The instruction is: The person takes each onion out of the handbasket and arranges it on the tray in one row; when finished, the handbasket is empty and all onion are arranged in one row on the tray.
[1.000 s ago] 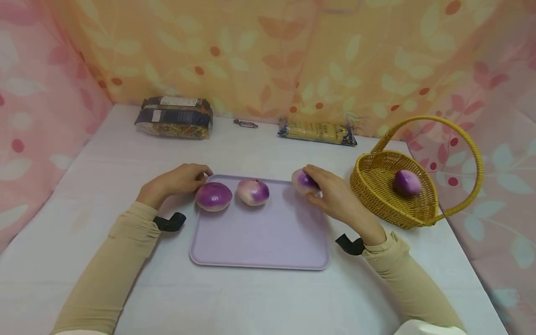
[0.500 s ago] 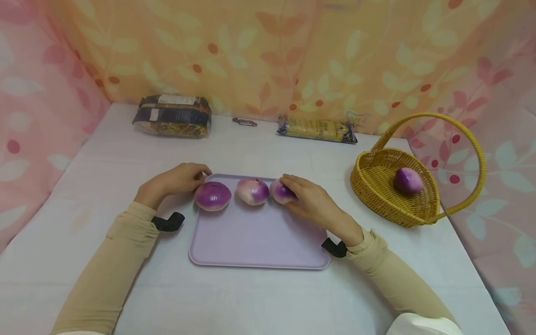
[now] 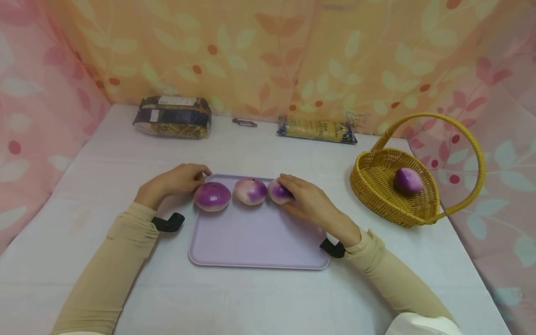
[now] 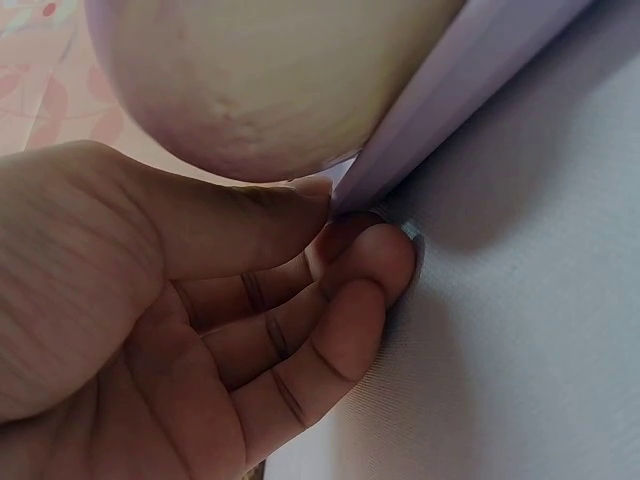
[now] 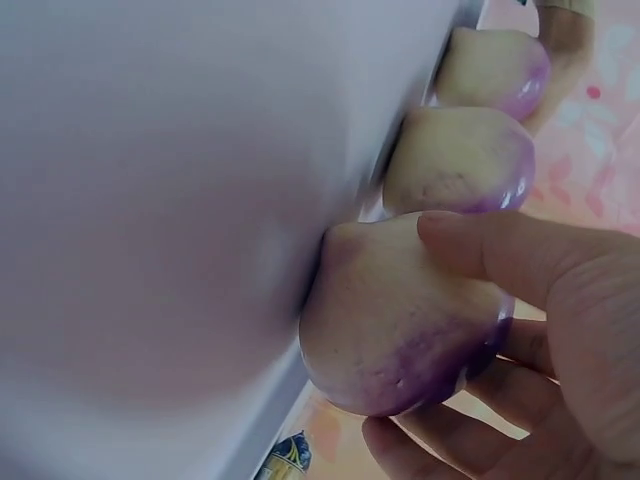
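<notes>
On my feed, the right-end turnip (image 3: 276, 192) sits in the grip of the right hand (image 3: 311, 202), thumb on its pale side and fingers bent around the purple one. It is at the far edge of the lilac tray (image 3: 257, 242), just beside the middle turnip (image 3: 250, 191); I can't tell whether they touch. A slim gap sets off the left-end turnip (image 3: 212, 197), whose side bulges over the tray's corner. There I see the left hand (image 3: 176, 181) pinching the tray's rim between thumb and curled fingers. Right of the tray, the yellow wicker basket (image 3: 377, 204) holds a purple turnip (image 3: 408, 181), its tall handle arching up. The tray's floor gives me room from the row to the near rim. Beyond the far rim, a strip of white tablecloth (image 3: 251, 298) runs back to a pasta bag (image 3: 173, 116), a wrapped candy (image 3: 244, 122) and a yellow noodle pack (image 3: 316, 129).
</notes>
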Motion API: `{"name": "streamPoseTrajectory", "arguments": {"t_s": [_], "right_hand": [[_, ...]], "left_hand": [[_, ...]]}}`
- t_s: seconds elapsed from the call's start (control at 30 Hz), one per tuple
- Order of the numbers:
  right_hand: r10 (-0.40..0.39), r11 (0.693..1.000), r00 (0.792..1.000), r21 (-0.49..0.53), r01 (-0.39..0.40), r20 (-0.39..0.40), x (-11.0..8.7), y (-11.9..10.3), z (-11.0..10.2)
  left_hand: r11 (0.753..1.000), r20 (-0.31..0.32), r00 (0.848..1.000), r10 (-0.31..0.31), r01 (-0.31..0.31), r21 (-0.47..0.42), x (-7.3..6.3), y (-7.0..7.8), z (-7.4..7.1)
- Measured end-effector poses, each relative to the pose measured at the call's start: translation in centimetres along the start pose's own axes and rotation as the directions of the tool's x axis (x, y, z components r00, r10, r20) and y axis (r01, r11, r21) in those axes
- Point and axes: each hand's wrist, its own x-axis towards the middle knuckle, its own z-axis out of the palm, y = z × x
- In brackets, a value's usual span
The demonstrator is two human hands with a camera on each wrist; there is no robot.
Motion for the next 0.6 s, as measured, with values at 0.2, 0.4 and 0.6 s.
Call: {"name": "streamPoseTrajectory", "arguments": {"t_s": [0.2, 0.4, 0.6], "right_hand": [[0.077, 0.997, 0.997, 0.01, -0.077, 0.02, -0.4, 0.4, -1.4], [0.227, 0.973, 0.971, -0.015, -0.228, -0.073, -1.2, 3.2, -5.1], [0.476, 0.872, 0.858, -0.023, -0.489, -0.194, -3.6, 8.7, -9.8]], "left_hand": [[1.0, 0.005, 1.0, 0.001, -0.001, -0.001, 0.0, 0.1, -0.1], [1.0, 0.004, 1.0, 0.008, -0.008, 0.002, -0.1, 0.1, -0.1], [1.0, 0.012, 1.0, 0.001, -0.001, 0.0, 0.0, 0.0, -0.1]]}}
